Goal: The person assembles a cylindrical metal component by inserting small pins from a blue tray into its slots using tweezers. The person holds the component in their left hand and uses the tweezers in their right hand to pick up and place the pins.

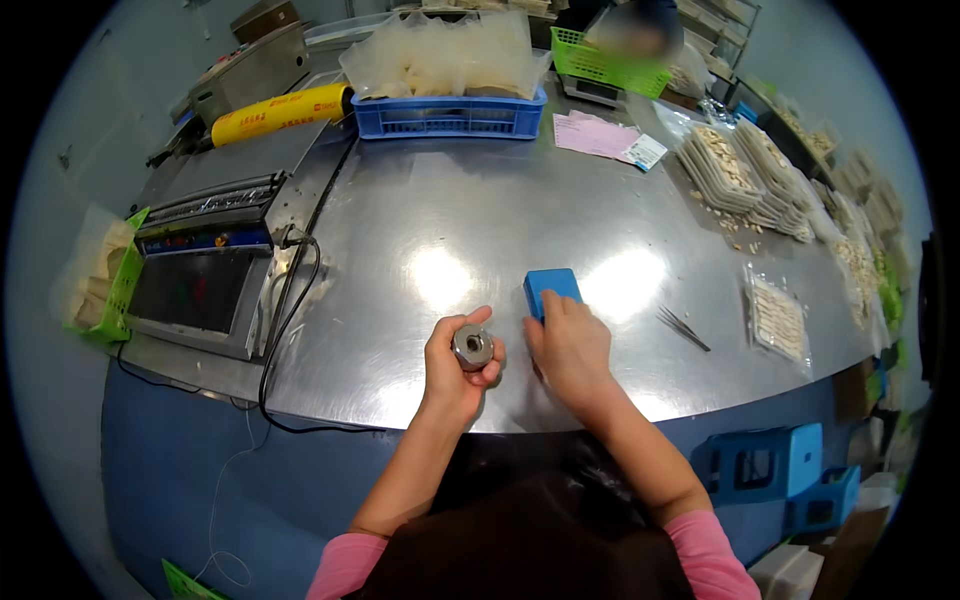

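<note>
My left hand (458,362) is closed around a thick metal nut-like piece (473,346), grey, with a round hole facing up. It is held above the near part of the steel table (380,260). To its right, my right hand (575,350) covers the near end of a small blue box (551,283). The thumb lies along the box's left side and the fingers bend over its top and right; part of the grip is hidden under the hand. A pair of metal tweezers (684,328) lies on the table to the right of this hand.
A wrapping machine (200,285) with a yellow film roll (275,113) and a trailing cable stands at the left. Behind are a blue crate (450,120) of bags and pink papers (592,137). Stacked trays (715,170) and a packed tray (777,318) sit at right. Someone stands across the table.
</note>
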Action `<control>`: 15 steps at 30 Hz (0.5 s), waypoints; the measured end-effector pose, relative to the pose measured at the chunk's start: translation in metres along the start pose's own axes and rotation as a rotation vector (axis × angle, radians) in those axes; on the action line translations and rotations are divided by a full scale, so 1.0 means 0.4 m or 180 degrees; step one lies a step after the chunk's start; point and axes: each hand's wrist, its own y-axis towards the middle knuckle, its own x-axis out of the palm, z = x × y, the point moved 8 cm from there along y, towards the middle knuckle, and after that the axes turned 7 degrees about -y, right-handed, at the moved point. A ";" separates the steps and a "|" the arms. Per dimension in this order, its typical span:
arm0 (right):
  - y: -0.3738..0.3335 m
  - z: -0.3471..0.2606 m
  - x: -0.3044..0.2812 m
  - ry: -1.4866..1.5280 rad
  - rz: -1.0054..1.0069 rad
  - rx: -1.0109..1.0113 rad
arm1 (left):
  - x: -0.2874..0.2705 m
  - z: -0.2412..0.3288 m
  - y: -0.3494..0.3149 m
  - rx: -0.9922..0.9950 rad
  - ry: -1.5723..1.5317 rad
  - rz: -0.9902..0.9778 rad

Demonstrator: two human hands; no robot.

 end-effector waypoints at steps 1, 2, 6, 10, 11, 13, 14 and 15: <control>-0.002 0.005 -0.001 0.0097 -0.0077 0.0082 | -0.006 0.008 -0.008 0.0063 0.0003 0.0027; 0.000 0.008 -0.012 0.0111 0.0207 -0.0062 | -0.012 0.015 -0.015 0.0124 0.0007 0.0055; 0.000 0.003 -0.007 0.0150 0.0257 -0.0382 | -0.042 0.034 -0.040 0.0251 -0.0145 0.0012; -0.034 -0.027 0.072 -0.0021 -0.0212 -0.0518 | -0.049 0.053 -0.057 0.0279 -0.0217 -0.0011; -0.040 -0.020 0.084 -0.0140 -0.0357 -0.0538 | -0.056 0.051 -0.062 0.0271 -0.0230 0.0052; -0.021 -0.012 0.086 -0.0167 -0.0441 -0.0518 | -0.073 0.053 -0.056 0.0266 -0.0349 0.0030; -0.018 -0.001 0.095 -0.0064 -0.0542 -0.0432 | -0.079 0.056 -0.057 0.0249 -0.0402 -0.0016; -0.002 0.004 0.071 0.0524 -0.0899 -0.0408 | -0.095 0.072 -0.069 0.0296 -0.0378 -0.0027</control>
